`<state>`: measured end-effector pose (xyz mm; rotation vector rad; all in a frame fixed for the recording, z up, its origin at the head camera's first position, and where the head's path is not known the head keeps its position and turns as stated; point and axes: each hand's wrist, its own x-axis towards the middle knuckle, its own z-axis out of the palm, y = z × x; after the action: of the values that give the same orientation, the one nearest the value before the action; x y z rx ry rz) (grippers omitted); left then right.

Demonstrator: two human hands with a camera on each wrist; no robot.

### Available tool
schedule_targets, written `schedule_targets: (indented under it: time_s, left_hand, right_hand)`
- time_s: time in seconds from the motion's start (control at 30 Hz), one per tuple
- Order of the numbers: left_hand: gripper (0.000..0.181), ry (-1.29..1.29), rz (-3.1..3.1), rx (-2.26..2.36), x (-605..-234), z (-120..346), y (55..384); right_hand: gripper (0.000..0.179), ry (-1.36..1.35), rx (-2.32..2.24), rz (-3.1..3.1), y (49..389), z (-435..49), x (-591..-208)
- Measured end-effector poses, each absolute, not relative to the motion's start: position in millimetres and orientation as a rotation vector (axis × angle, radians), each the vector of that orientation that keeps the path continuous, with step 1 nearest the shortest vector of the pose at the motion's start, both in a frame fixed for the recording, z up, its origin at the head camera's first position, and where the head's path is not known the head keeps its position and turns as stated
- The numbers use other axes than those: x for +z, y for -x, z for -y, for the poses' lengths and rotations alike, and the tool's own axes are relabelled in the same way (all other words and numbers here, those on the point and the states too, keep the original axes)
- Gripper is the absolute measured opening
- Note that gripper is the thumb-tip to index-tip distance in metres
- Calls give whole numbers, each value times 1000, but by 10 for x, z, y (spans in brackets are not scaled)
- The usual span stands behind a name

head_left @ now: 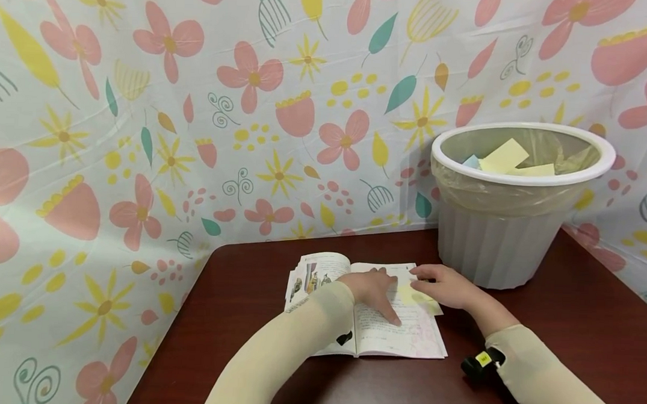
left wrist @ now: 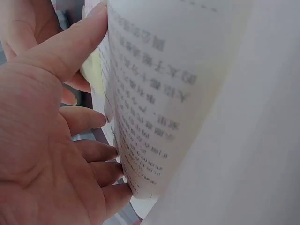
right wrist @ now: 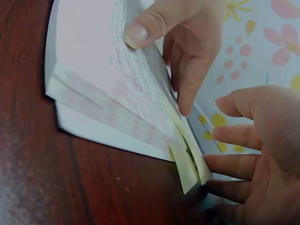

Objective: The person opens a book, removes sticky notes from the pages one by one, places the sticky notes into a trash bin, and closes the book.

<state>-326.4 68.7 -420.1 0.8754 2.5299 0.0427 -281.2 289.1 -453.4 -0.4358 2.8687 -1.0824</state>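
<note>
An open book (head_left: pixel 374 338) with printed text and a coloured picture lies on the table. My left hand (head_left: pixel 373 288) rests on its right page with fingers spread; in the left wrist view the thumb and fingertips touch the paper (left wrist: pixel 150 98). Yellow sticky notes (head_left: pixel 419 298) stick out past that page's right edge, and the right wrist view shows two yellow strips (right wrist: pixel 190 173) there. Beside them is my right hand (head_left: pixel 452 286), its fingers extended and apart. The fingertips (right wrist: pixel 215 164) are at the strips' edge; whether they touch is unclear.
A grey waste bin (head_left: pixel 495 245) with a white rim and plastic liner stands at the back right, holding yellow and blue paper notes (head_left: pixel 504 157). Behind the dark red table (head_left: pixel 231 318) hangs a flower-patterned cloth (head_left: pixel 196 130).
</note>
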Motion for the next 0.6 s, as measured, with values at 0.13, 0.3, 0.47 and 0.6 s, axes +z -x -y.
schedule_targets:
  time_s: [0.13,0.3,0.47,0.6]
  left_hand:
    - [105,-859,-2540,0,-4213,-711,3240]
    - [105,-837,-2558,-34,-4201,-741,3228]
    - [105,-835,-2565,-41,-4177,-767,3221]
    - [106,-827,-2566,-33,-4185,-780,3218]
  right_hand:
    - [48,381,-1063,-2922,2812,-2872,-4543]
    - [50,306,-1051,-2941,2828,-2882,-4523]
    - [49,282,-1035,-2945,2838,-2904,-4517]
    - [48,262,-1039,-2953,2843,-2923,-4540]
